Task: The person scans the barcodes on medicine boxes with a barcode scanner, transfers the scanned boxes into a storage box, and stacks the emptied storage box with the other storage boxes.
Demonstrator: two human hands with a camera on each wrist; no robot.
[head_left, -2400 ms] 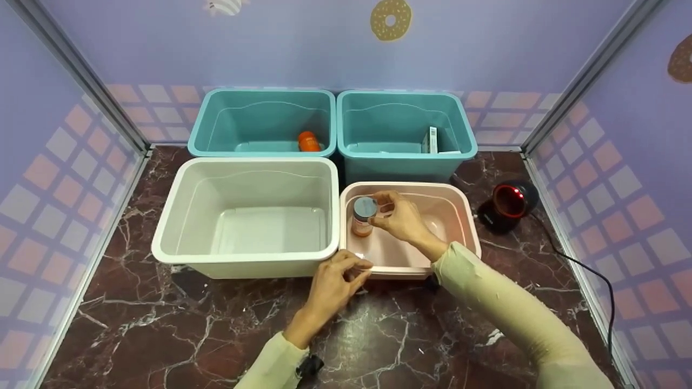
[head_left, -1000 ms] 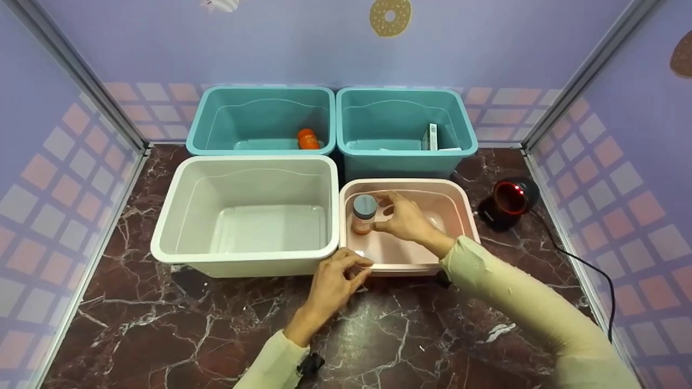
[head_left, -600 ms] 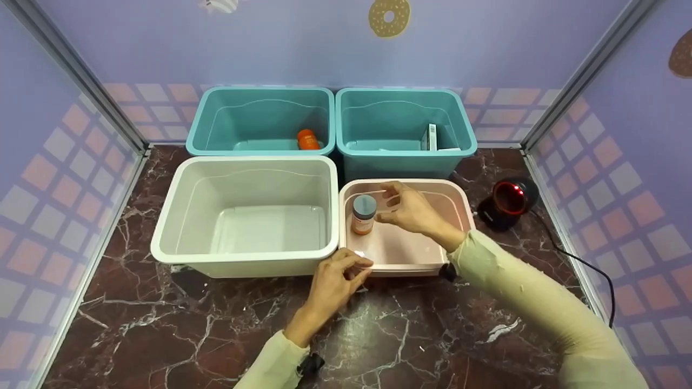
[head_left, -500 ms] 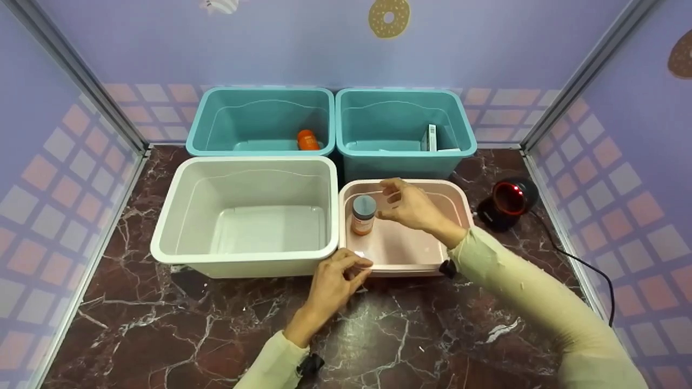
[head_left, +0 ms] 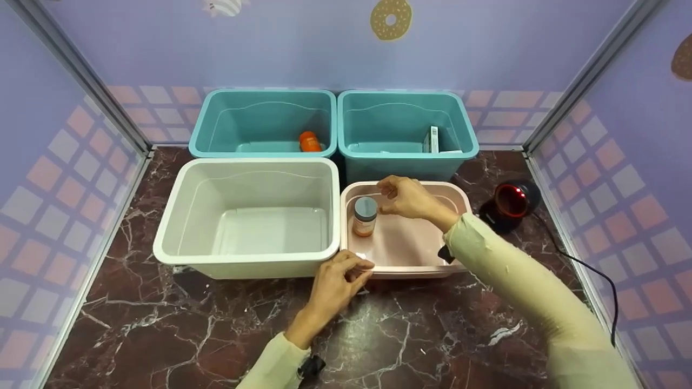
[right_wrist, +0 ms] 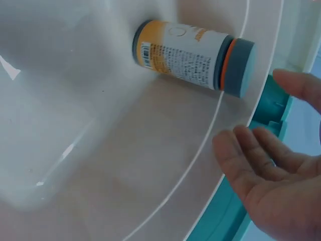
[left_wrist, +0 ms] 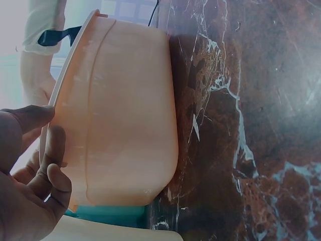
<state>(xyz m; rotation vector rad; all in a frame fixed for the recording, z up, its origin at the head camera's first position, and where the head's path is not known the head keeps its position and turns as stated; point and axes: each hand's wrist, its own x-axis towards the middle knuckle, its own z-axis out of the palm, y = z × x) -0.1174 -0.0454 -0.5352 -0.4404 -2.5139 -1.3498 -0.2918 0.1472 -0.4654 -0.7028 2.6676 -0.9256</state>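
Note:
A supplement bottle (head_left: 365, 217) with a grey lid and a white and orange label stands upright in the left part of the pink bin (head_left: 403, 270). In the right wrist view the barcode and fine print on the bottle (right_wrist: 188, 55) show. My right hand (head_left: 412, 200) hovers over the bin just right of the lid, fingers loosely bent and apart from the bottle; it holds nothing. At the bin's front left corner my left hand (head_left: 336, 278) pinches the rim. The left wrist view has the thumb and fingers of that hand (left_wrist: 35, 170) on either side of the rim.
Left of the pink bin stands a white bin (head_left: 246, 259). Behind are two teal bins, one with an orange bottle (head_left: 310, 141), the other (head_left: 408, 156) with a white box (head_left: 431, 139). A black scanner (head_left: 511, 202) glowing red, with a cable, stands at right.
My right hand has let go of the bottle and drawn back up and to the right. The bottle stays standing in the same spot. My left hand keeps its place on the rim.

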